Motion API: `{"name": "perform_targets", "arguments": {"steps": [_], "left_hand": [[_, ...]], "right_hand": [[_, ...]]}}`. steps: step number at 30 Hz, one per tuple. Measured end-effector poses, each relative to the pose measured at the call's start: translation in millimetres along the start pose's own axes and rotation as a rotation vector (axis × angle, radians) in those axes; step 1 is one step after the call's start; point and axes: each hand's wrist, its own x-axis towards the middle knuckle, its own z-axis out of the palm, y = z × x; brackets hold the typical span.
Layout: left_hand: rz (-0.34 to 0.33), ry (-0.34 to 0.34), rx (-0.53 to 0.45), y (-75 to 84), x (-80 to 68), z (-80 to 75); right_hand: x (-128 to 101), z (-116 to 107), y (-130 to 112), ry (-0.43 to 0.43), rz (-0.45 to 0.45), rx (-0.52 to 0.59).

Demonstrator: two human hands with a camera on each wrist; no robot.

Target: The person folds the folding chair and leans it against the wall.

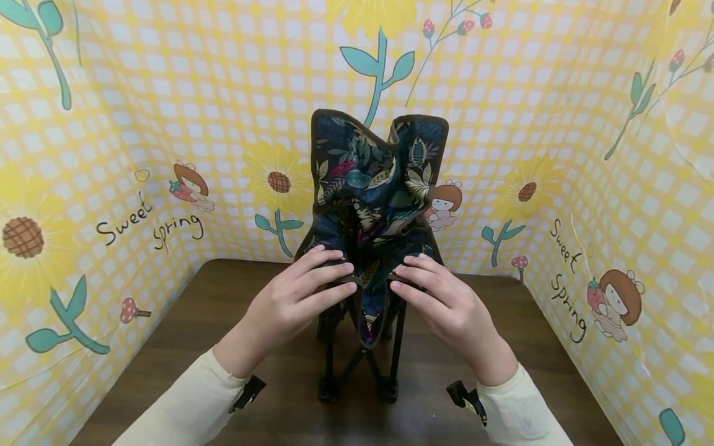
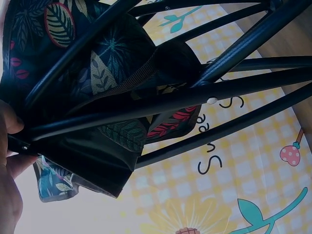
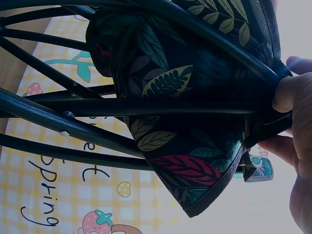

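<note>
Left hand (image 1: 295, 297): fingers curled over the folding chair (image 1: 370, 204) seat's front corner, pinching it.
Right hand (image 1: 446, 303): mirrored grip at 3 o'clock.

left hand (image 1: 295, 297) – fingers curled, gripping | right hand (image 1: 446, 303) – fingers curled, gripping

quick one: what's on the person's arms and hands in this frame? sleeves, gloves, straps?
Both arms wear long cream sleeves: left sleeve, right sleeve. Left hand and right hand are bare, no gloves or rings visible. A black strap clip sits at the left cuff, and another black clip at the right cuff.
</note>
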Motion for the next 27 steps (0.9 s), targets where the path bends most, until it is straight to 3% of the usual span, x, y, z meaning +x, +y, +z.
{"name": "perform_targets", "arguments": {"steps": [27], "left_hand": [[-0.002,0.007,-0.043,-4.5,4.2,8.9]], "right_hand": [[4.8,3.4,3.2,0.003,0.009,-0.008]]}}
